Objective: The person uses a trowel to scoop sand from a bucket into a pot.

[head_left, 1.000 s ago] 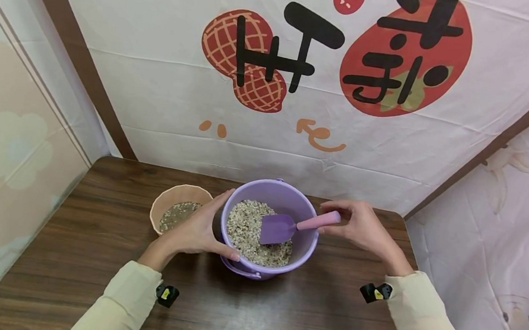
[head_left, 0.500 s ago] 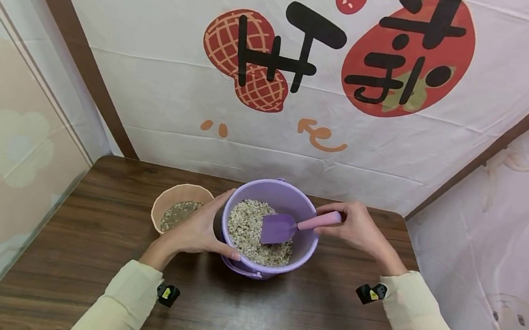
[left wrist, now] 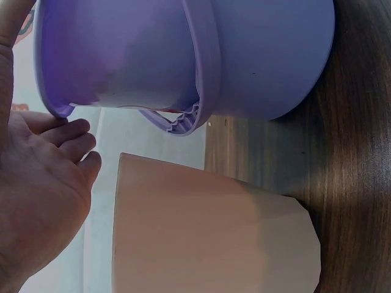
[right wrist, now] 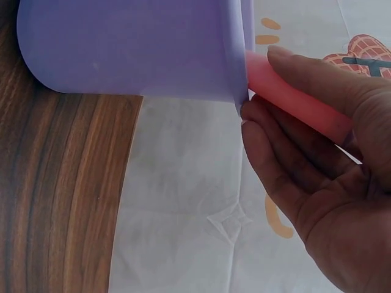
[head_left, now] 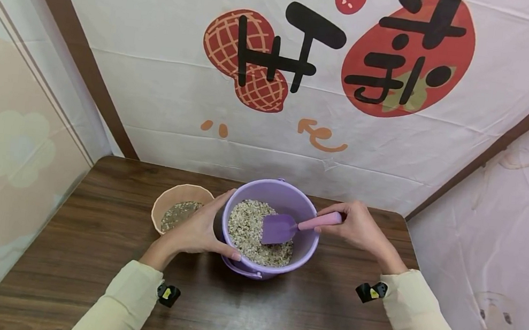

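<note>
A purple bucket (head_left: pixel 290 199) stands on the table, partly filled with pale, grainy flakes (head_left: pixel 247 230). Its rim is held by my left hand (head_left: pixel 194 233), the thumb along the near side and the other fingers around the far left. In the left wrist view some of those fingers bend close to the rim. A toy shovel with a purple blade (head_left: pixel 278 229) rests on the flakes. Its pink handle (right wrist: pixel 299 104) leans over the right rim, between the thumb and fingers of my right hand (head_left: pixel 357 228), whose fingertips sit right at the rim.
Left of the bucket stands a peach pot (head_left: pixel 163 205), grainy material inside, partly behind my left hand. The bucket's purple carrying handle (left wrist: pixel 211 67) hangs down. A printed white cloth (head_left: pixel 165 95) rises behind the wooden table (head_left: pixel 238 318).
My right hand has moved slightly left and closer around the shovel's handle. The left hand, the bucket and the shovel have kept their places.
</note>
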